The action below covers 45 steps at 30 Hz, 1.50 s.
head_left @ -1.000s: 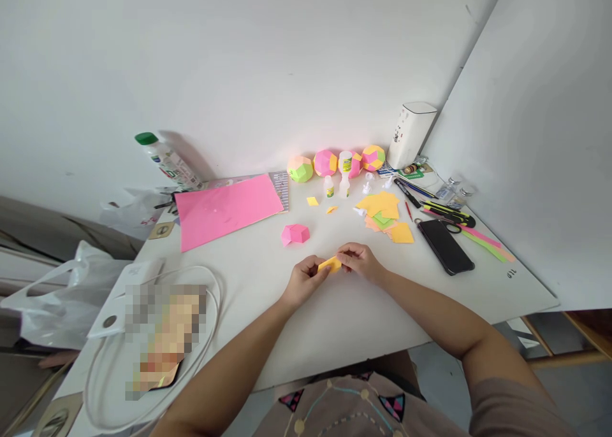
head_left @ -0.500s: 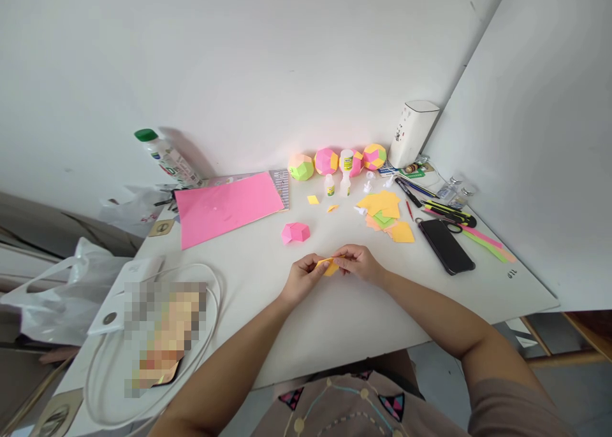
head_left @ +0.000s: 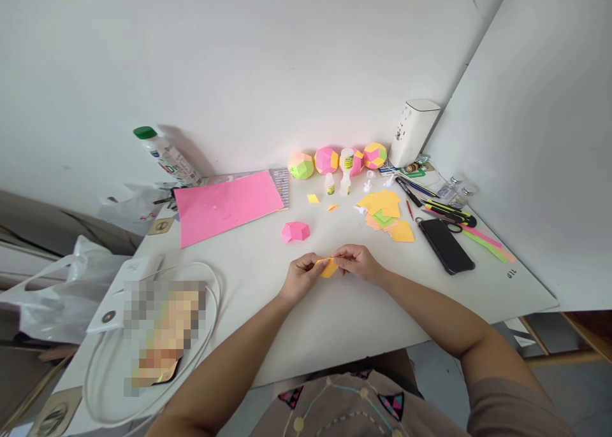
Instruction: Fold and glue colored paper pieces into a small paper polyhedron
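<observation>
Between my two hands is a small orange piece of folded paper (head_left: pixel 327 269), held just above the white table. My left hand (head_left: pixel 303 276) is closed, its thumb and fingers pinching the paper's left side. Closed too, my right hand (head_left: pixel 359 262) grips the upper right edge with thumb and fingertips. Fingers hide part of the paper. Beyond my hands lies a pink folded paper shape (head_left: pixel 295 231). Farther back are a small yellow paper square (head_left: pixel 312 199) and a little orange piece (head_left: pixel 333 207). A stack of orange, peach and green sheets (head_left: pixel 382 204) lies to the right.
Several many-sided paper balls (head_left: pixel 327 160) line the wall behind small glue bottles (head_left: pixel 329 185). A pink sheet (head_left: pixel 229 204) lies left. A black phone (head_left: pixel 447 246), scissors and cutters (head_left: pixel 449 214) sit right. A white cable (head_left: pixel 217 297) loops at front left.
The orange paper has tilted so more of its flat face shows, and the fingers have shifted slightly on it. Both hands stay in nearly the same place.
</observation>
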### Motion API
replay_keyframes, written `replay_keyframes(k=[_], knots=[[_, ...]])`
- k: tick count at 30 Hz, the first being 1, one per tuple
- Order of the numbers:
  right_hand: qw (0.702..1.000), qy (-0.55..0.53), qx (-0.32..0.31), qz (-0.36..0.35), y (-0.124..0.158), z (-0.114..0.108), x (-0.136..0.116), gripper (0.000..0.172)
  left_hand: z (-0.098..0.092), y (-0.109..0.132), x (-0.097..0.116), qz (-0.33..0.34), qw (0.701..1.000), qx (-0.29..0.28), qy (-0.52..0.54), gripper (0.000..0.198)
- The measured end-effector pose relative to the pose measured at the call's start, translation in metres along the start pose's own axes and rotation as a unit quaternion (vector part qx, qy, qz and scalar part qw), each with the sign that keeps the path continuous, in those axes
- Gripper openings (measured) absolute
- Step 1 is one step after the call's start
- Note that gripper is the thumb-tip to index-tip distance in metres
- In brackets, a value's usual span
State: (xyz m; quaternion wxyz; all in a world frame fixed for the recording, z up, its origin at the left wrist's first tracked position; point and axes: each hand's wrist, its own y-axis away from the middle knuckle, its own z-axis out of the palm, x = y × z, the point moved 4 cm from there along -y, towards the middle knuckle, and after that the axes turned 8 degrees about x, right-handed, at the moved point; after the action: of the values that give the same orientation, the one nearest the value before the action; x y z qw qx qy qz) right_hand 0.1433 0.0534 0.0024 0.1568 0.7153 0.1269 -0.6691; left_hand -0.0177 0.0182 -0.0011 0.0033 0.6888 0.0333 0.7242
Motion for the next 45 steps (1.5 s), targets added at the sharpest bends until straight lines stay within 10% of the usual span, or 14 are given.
replay_keyframes(k=[45], knots=[[0.999, -0.030, 0.016, 0.035, 0.002, -0.002, -0.006, 0.013, -0.001, -0.001, -0.001, -0.017, 1.000, 0.016, 0.002, 0.025]])
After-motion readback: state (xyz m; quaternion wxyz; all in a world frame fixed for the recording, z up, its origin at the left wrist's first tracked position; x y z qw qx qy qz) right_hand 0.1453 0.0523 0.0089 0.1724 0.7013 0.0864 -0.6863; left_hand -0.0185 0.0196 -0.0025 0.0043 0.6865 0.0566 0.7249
